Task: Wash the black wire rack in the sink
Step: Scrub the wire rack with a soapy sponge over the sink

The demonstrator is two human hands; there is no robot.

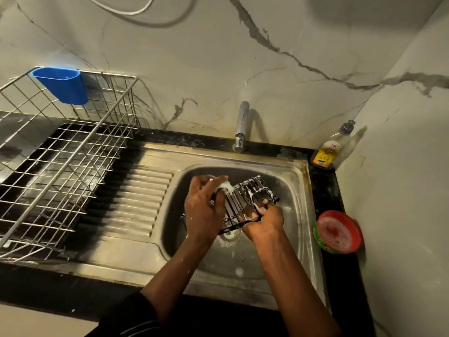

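The black wire rack (245, 198), streaked with white foam, is held tilted over the steel sink (295, 190). My right hand (266, 221) grips its near right edge from below. My left hand (204, 210) is closed around a soapy whitish scrubber (226, 186) pressed against the rack's upper left side. Part of the rack is hidden behind my left hand. Foam lies around the drain (230, 235) under the rack.
The tap (241, 126) stands behind the basin; no water is seen running. A soap dispenser bottle (334, 147) sits at the back right corner. A red-lidded tub (339, 232) rests on the right counter. A steel dish basket (58, 152) with a blue cup (62, 85) fills the left.
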